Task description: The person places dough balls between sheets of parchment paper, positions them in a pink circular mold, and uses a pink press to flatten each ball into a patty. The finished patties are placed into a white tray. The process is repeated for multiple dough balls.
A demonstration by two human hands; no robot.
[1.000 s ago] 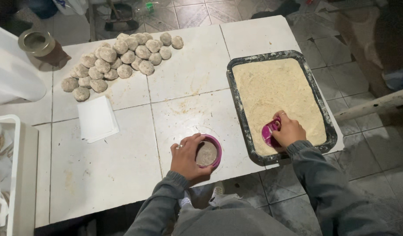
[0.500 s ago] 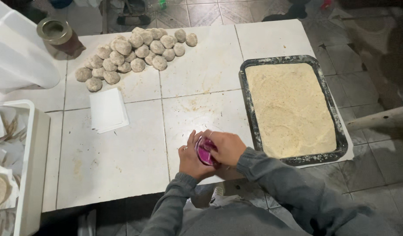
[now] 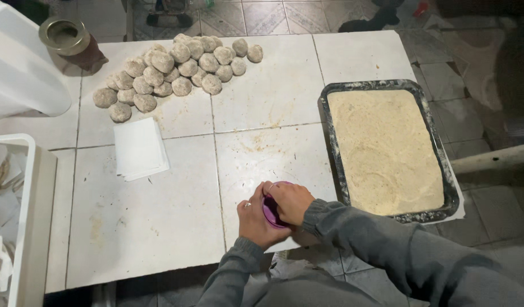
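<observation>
The person wears a long-sleeved top of dark grey, soft-looking fabric. Both sleeves reach to the wrists and end in ribbed cuffs, and the cloth makes folds along the forearms. The left hand [image 3: 255, 219] is bare and has a thin ring of light metal on one finger. The right hand [image 3: 290, 200] is also bare and has a similar thin ring on one finger.

purple mould [image 3: 269, 209] mostly hidden between hands, white crate [image 3: 11, 227] cut off left
</observation>
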